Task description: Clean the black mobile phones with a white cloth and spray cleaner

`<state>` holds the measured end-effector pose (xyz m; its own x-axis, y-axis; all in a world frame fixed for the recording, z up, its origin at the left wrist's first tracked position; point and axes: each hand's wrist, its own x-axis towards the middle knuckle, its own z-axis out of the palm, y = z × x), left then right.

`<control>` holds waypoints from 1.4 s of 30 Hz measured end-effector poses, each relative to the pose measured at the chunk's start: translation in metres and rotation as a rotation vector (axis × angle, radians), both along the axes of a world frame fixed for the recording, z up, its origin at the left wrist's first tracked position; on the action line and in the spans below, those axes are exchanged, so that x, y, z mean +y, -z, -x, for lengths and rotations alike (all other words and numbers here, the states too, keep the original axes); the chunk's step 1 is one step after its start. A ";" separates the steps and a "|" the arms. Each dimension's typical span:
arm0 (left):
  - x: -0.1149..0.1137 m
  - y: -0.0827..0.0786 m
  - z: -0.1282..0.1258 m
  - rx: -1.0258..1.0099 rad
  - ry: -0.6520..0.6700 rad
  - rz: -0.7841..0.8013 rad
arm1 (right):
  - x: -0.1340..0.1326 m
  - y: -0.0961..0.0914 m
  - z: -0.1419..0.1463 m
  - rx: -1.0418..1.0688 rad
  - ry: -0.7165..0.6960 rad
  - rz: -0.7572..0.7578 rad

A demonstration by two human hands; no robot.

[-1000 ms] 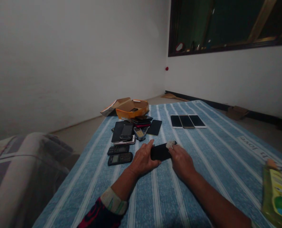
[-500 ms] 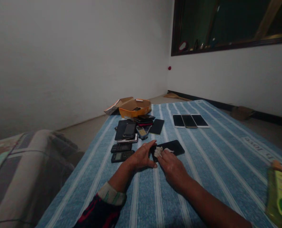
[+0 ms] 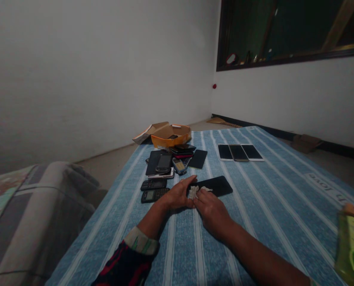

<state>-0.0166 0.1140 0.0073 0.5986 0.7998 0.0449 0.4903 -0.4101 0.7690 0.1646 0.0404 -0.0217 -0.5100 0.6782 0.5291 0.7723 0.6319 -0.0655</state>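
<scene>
A black smartphone [image 3: 215, 185] lies flat on the blue striped cloth [image 3: 254, 206] in front of me. My left hand [image 3: 178, 194] rests on the cloth, its fingers pressed against the phone's near left end. My right hand [image 3: 211, 210] pinches a small white wad [image 3: 194, 191] against the phone's left part. Beyond the hands lies a heap of phones [image 3: 171, 161], with two dark keypad phones [image 3: 153, 189] just left of my left hand. Three smartphones in a row [image 3: 240, 152] lie further back on the right.
An orange cardboard box [image 3: 169, 136] with open flaps stands at the cloth's far edge. A green and yellow packet [image 3: 352, 246] lies at the right border. A rolled grey bundle [image 3: 30, 222] sits to the left. White walls and a dark window close the room.
My right hand drew the white wad from the phone's far right end back to its near left end. The left hand stayed at the phone's left end. The view shifted slightly.
</scene>
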 end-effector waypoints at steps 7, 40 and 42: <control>0.000 -0.001 -0.002 0.008 -0.015 -0.015 | 0.010 -0.001 0.000 0.029 0.044 0.017; -0.003 -0.003 -0.006 0.087 -0.090 -0.036 | 0.033 -0.008 -0.031 0.128 0.165 0.164; -0.002 -0.002 -0.006 0.071 -0.081 -0.056 | 0.030 -0.007 -0.023 0.143 0.051 0.166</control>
